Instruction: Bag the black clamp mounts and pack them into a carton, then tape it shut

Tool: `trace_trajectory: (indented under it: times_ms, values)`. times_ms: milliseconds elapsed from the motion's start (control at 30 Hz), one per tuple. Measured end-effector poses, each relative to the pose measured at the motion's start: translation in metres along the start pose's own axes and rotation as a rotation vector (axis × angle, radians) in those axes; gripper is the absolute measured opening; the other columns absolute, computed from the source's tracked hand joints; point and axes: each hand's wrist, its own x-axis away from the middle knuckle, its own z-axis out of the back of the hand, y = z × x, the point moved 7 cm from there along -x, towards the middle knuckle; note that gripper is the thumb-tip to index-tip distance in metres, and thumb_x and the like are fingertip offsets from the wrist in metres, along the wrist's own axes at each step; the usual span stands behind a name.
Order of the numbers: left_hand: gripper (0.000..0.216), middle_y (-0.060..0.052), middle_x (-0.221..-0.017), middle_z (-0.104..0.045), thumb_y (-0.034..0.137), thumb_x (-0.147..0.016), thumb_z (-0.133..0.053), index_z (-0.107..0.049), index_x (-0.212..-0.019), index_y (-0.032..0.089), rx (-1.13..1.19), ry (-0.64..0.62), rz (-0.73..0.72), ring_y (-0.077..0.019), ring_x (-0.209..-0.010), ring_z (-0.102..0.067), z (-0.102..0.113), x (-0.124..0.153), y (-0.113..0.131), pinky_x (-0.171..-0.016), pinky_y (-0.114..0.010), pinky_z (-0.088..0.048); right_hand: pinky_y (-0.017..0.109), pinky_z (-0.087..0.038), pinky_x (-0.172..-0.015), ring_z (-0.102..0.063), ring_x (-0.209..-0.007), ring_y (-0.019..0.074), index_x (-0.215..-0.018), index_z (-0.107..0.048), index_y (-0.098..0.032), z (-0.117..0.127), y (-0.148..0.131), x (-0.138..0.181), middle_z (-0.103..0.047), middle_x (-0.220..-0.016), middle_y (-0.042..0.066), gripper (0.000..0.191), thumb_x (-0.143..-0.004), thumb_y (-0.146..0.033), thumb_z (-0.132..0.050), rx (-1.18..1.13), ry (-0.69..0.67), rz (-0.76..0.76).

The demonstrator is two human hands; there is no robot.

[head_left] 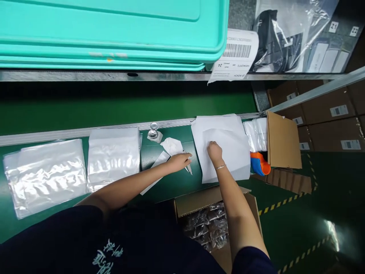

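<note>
My right hand (215,153) is closed and rests over a stack of large white sheets (234,160). The top sheet lies askew with a curved far edge. Anything in those fingers is hidden. To its left, my left hand (180,162) has its fingers stretched out over a few thin, metallic-looking sticks (188,168), possibly pens. It touches or hovers just above them; I cannot tell which. Beside this hand lie a crumpled white cloth or tissue (172,146) and a white paper strip (152,184). A small round container with its lid raised (153,134) stands behind.
Clear plastic bags lie in two piles, one near (114,156) and one far left (48,175). Right are smaller bags (256,133), a blue-orange object (260,163) and a cardboard box (283,139). An open carton (196,205) stands below the bench edge. Teal trays (114,38) overhang the bench.
</note>
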Motion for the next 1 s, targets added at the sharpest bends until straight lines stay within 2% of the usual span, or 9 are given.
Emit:
trace_trajectory:
  times_ms: [167, 367, 533, 667, 833, 900, 1000]
  values:
    - [0.037, -0.008, -0.111, -0.072, 0.027, -0.090, -0.051, -0.062, -0.124, 0.017, 0.128, 0.076, 0.027, -0.0238, -0.103, -0.068, 0.004, -0.033, -0.005, -0.086, -0.030, -0.052, 0.025, -0.036, -0.058, -0.060, -0.081, 0.0164, -0.104, -0.059, -0.011, 0.014, -0.006, -0.020, -0.063, -0.106, 0.013, 0.023, -0.096, -0.014, -0.038, -0.043, 0.065, 0.023]
    - [0.033, -0.009, -0.120, -0.069, 0.020, -0.093, -0.049, -0.063, -0.122, 0.015, 0.303, 0.186, 0.008, -0.0197, -0.112, -0.064, 0.011, -0.075, -0.001, -0.095, -0.027, -0.048, 0.024, -0.028, -0.054, -0.055, -0.077, 0.0150, -0.097, -0.059, -0.014, 0.014, -0.010, -0.016, -0.063, -0.098, 0.008, 0.020, -0.095, -0.016, -0.039, -0.127, 0.081, 0.045]
    - [0.020, -0.006, -0.103, -0.071, 0.023, -0.091, -0.058, -0.066, -0.106, 0.013, 0.386, 0.184, 0.010, -0.0175, -0.098, -0.067, 0.006, -0.108, 0.010, -0.090, -0.030, -0.051, 0.024, -0.026, -0.053, -0.052, -0.074, 0.0146, -0.095, -0.059, -0.014, 0.017, -0.009, -0.012, -0.062, -0.095, 0.006, 0.020, -0.093, -0.016, -0.039, -0.179, 0.087, 0.051]
    - [0.020, -0.004, -0.093, -0.068, 0.032, -0.093, -0.060, -0.065, -0.093, 0.012, 0.397, 0.175, 0.038, -0.0168, -0.088, -0.065, 0.000, -0.119, 0.017, -0.083, -0.037, -0.053, 0.024, -0.027, -0.054, -0.051, -0.072, 0.0145, -0.093, -0.060, -0.015, 0.020, -0.007, -0.011, -0.062, -0.093, 0.006, 0.022, -0.091, -0.017, -0.038, -0.208, 0.095, 0.041]
    - [0.023, -0.004, -0.095, -0.066, 0.035, -0.094, -0.059, -0.064, -0.096, 0.013, 0.409, 0.157, 0.074, -0.0161, -0.086, -0.064, -0.002, -0.124, 0.022, -0.080, -0.036, -0.054, 0.024, -0.037, -0.060, -0.057, -0.082, 0.0165, -0.104, -0.059, -0.013, 0.035, -0.001, 0.007, -0.064, -0.103, 0.011, 0.032, -0.095, -0.019, -0.029, -0.212, 0.151, 0.004]
    - [0.024, -0.004, -0.096, -0.066, 0.036, -0.094, -0.059, -0.064, -0.098, 0.013, 0.424, 0.134, 0.080, -0.0158, -0.085, -0.064, 0.000, -0.127, 0.025, -0.079, -0.035, -0.055, 0.024, -0.041, -0.066, -0.060, -0.085, 0.0168, -0.104, -0.060, -0.014, 0.037, -0.009, 0.020, -0.066, -0.102, 0.011, 0.034, -0.096, -0.020, -0.027, -0.198, 0.147, 0.034]
    - [0.024, -0.005, -0.097, -0.066, 0.035, -0.094, -0.059, -0.064, -0.101, 0.013, 0.460, 0.079, 0.082, -0.0155, -0.085, -0.065, 0.005, -0.139, 0.033, -0.078, -0.035, -0.056, 0.023, -0.043, -0.067, -0.063, -0.077, 0.0163, -0.093, -0.064, -0.017, 0.026, -0.032, 0.036, -0.069, -0.087, 0.008, 0.025, -0.095, -0.020, -0.039, -0.153, 0.065, 0.112]
